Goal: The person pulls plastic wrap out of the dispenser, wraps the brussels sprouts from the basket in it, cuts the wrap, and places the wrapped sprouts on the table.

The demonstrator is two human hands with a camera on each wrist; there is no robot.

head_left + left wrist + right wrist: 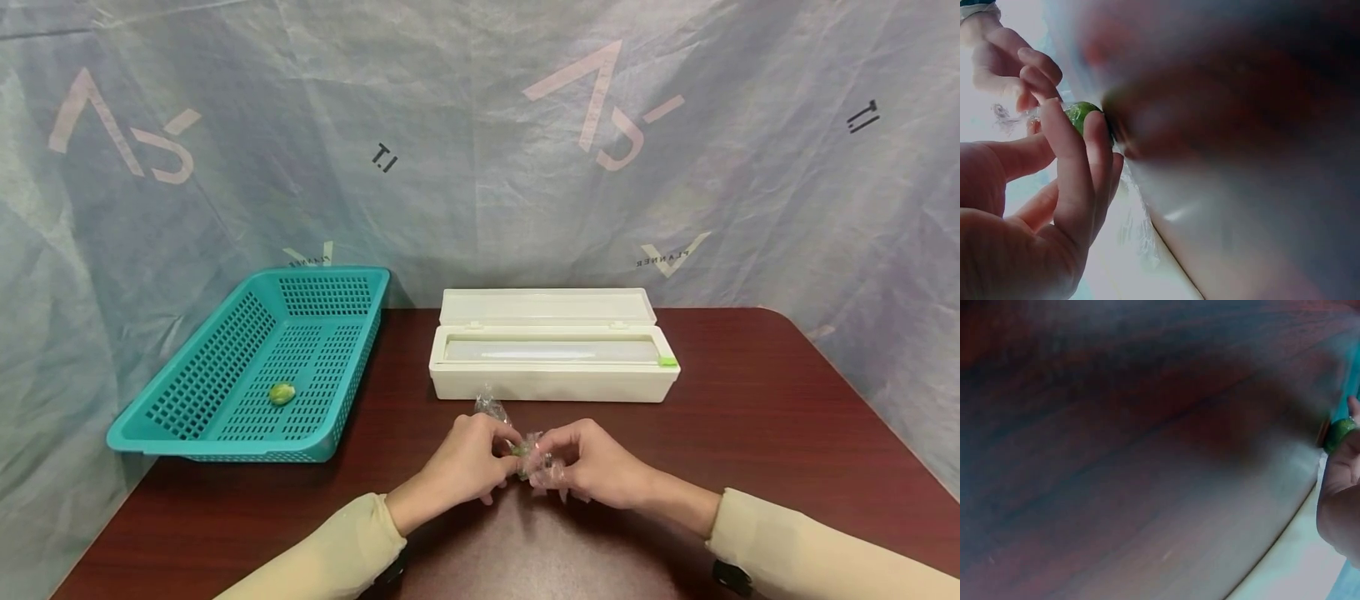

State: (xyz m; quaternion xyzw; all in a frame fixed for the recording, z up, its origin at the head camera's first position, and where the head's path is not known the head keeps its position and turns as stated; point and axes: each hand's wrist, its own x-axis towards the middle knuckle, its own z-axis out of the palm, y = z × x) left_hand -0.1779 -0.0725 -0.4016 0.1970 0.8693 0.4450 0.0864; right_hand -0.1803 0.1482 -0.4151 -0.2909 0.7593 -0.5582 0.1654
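Note:
A small round green fruit or vegetable (1082, 115), its exact kind unclear, is wrapped in clear plastic wrap (551, 475) just above the table. My left hand (468, 458) pinches it between thumb and fingers. From the other side, the fingers of my right hand (603, 465) pinch the gathered wrap. A loose tail of film sticks out beyond the left hand in the head view. The right wrist view catches only the green thing (1338, 436) and part of a hand at its right edge.
A white wrap dispenser box (555, 385) with its lid raised stands behind the hands. To the left is a teal perforated basket (337, 437) with one small yellow-green round item (282, 393) inside. Dark red-brown table (772, 417) extends rightward; a printed grey cloth (480, 167) hangs behind.

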